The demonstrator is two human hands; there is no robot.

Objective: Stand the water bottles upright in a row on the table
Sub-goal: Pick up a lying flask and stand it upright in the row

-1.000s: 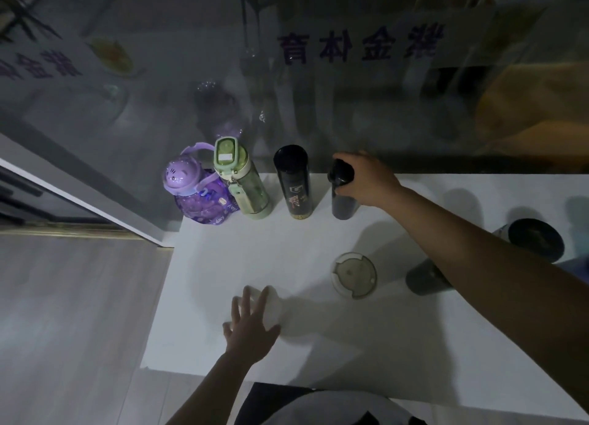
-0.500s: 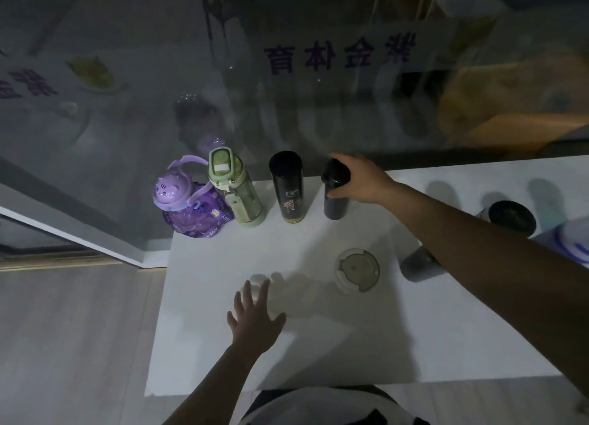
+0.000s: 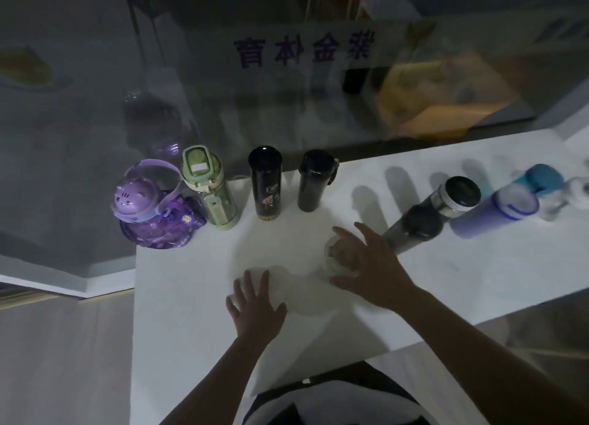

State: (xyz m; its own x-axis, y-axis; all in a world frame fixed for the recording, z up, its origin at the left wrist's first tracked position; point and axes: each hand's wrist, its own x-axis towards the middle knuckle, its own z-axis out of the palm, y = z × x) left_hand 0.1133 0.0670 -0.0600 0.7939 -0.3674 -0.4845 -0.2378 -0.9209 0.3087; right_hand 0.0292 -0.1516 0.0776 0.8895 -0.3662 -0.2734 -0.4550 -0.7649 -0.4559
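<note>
Along the white table's (image 3: pixel 191 297) far edge stands a row of upright bottles: a purple cat-lid bottle (image 3: pixel 143 207), a green bottle (image 3: pixel 213 195), a black printed bottle (image 3: pixel 266 185) and a black bottle with a strap (image 3: pixel 314 182). A pale, clear bottle (image 3: pixel 338 259) stands nearer to me, seen from above. My right hand (image 3: pixel 369 271) hovers over it with fingers spread around its lid. My left hand (image 3: pixel 255 310) lies flat and open on the table. To the right are a dark bottle (image 3: pixel 411 233), a steel bottle with a black lid (image 3: pixel 459 195), a blue bottle (image 3: pixel 497 214) and a teal one (image 3: pixel 543 179).
A glass wall (image 3: pixel 287 89) with purple lettering runs right behind the table's far edge. The table's left edge drops to a grey floor (image 3: pixel 63 345). A small white object (image 3: pixel 578 192) sits at the far right, blurred.
My right hand has let go of the black strap bottle in the row and moved back toward me, over the pale clear bottle. The view has shifted right, showing more bottles.
</note>
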